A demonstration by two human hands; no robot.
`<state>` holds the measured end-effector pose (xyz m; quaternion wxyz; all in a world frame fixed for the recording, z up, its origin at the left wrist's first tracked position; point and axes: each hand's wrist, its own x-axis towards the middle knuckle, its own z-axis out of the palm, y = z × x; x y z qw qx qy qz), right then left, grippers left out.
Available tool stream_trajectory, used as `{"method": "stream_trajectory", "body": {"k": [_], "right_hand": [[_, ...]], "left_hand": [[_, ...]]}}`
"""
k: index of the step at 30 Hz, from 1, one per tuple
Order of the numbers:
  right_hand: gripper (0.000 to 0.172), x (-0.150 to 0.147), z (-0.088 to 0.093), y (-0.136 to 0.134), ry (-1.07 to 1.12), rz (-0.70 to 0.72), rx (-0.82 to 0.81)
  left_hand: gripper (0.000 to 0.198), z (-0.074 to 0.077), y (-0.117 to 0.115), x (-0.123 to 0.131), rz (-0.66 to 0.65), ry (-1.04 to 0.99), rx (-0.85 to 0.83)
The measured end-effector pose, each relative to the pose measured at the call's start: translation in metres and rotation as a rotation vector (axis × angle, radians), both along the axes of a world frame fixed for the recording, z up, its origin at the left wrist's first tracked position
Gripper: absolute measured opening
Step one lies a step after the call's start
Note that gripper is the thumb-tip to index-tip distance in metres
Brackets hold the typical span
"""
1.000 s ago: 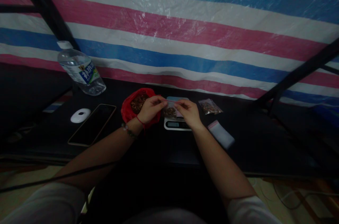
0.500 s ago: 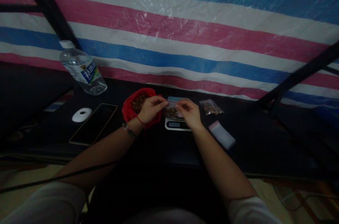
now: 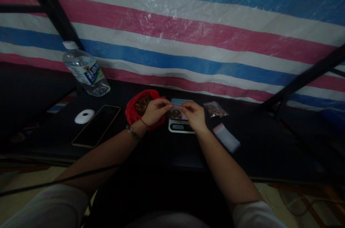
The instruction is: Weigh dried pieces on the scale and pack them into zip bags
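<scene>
A: Your left hand and right hand each pinch the small clear bag by its top edge, over the scale. Sealing its mouth, perhaps?

B: Looks so; your next move calls for even fingertip pressure along that edge.

A: And around you?

B: On your black table, left of the scale, a red bag and phone; right of it, filled packets. Striped sheeting hangs behind it.

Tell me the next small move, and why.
Perhaps press along the top edge of the small clear plastic bag: the left hand and right hand pinch that edge over the white rectangular digital scale, brown bits show inside, and whether it is sealed cannot be seen.
</scene>
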<state>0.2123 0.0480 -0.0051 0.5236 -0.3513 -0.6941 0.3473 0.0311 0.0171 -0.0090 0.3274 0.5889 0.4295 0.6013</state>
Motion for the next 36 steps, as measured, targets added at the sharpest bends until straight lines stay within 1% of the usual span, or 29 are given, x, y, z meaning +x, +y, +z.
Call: {"method": "stream_trajectory", "body": {"k": [2, 5, 8, 13, 18, 22, 25, 28, 30, 33, 36], "right_hand": [[0.012, -0.001, -0.001, 0.0, -0.005, -0.01, -0.011], [0.014, -0.003, -0.004, -0.001, 0.008, 0.031, -0.033], [0.016, -0.004, -0.005, -0.003, -0.029, 0.074, -0.009], [0.009, -0.005, 0.0, -0.006, -0.109, 0.077, 0.062], [0.007, -0.003, 0.005, -0.009, -0.148, 0.082, 0.173], [0.006, -0.002, 0.008, -0.011, -0.184, 0.074, 0.177], [0.006, 0.0, 0.012, -0.01, -0.181, 0.086, 0.18], [0.009, 0.005, 0.015, -0.007, -0.179, 0.085, 0.171], [0.011, 0.008, 0.017, -0.005, -0.162, 0.062, 0.163], [0.011, 0.011, 0.018, -0.001, -0.108, 0.035, 0.137], [0.013, 0.017, 0.018, 0.005, -0.002, -0.012, 0.085]], "left_hand": [[0.022, 0.001, 0.0, -0.001, 0.027, 0.062, -0.003], [0.022, 0.003, 0.0, -0.002, 0.048, 0.118, -0.007], [0.023, 0.006, -0.002, 0.0, 0.011, 0.151, -0.012], [0.021, 0.01, -0.006, 0.002, -0.038, 0.183, -0.01], [0.022, 0.009, -0.005, 0.003, -0.086, 0.165, -0.002], [0.022, 0.008, -0.006, 0.003, -0.111, 0.184, 0.028], [0.02, 0.011, -0.008, 0.003, -0.074, 0.278, 0.083], [0.02, 0.016, -0.01, 0.002, 0.012, 0.368, 0.135], [0.021, 0.018, -0.011, 0.001, 0.077, 0.39, 0.145], [0.02, 0.019, -0.009, -0.002, 0.121, 0.375, 0.14], [0.021, 0.017, -0.004, -0.009, 0.145, 0.257, 0.115]]}}
